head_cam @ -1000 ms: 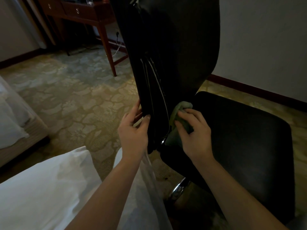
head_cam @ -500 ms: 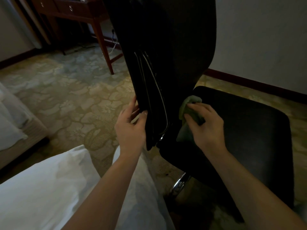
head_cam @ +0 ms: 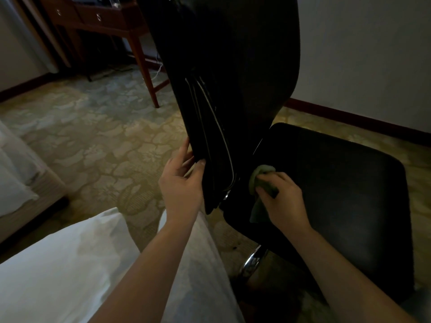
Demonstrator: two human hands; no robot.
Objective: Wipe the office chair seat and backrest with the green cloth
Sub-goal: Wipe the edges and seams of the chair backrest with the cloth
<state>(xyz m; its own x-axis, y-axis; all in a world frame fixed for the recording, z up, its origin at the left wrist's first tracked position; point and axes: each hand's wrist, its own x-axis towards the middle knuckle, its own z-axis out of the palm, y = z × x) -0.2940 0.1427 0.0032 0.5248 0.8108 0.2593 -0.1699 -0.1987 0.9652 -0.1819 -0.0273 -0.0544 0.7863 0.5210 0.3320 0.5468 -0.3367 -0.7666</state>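
I watch from the remote station. The chair is at ctr of the frame, dark and not well lit. The left hand (head_cam: 180,185) is just left of ctr and grasps the lower side edge of the backrest (head_cam: 233,78), w/ the thumb on the near face and the fingers going around behind it. The backrest stands upright, a bit tilted, and fills the upper ctr.

The right hand (head_cam: 283,201) is right of ctr. Its fingers are curled over the green cloth (head_cam: 261,173) and hold it bunched. The cloth touches the rear part of the seat (head_cam: 345,183), just beside the foot of the backrest. One corner of it hangs down over the seat edge. The seat takes most of the right half of the frame.

Below the seat, lower ctr, is a chrome column (head_cam: 253,262). Upper left is a wooden desk (head_cam: 105,22) w/ drawers, on patterned carpet (head_cam: 93,136). Lower left is white fabric (head_cam: 58,264); I cannot tell if it is a pillow or clothing.
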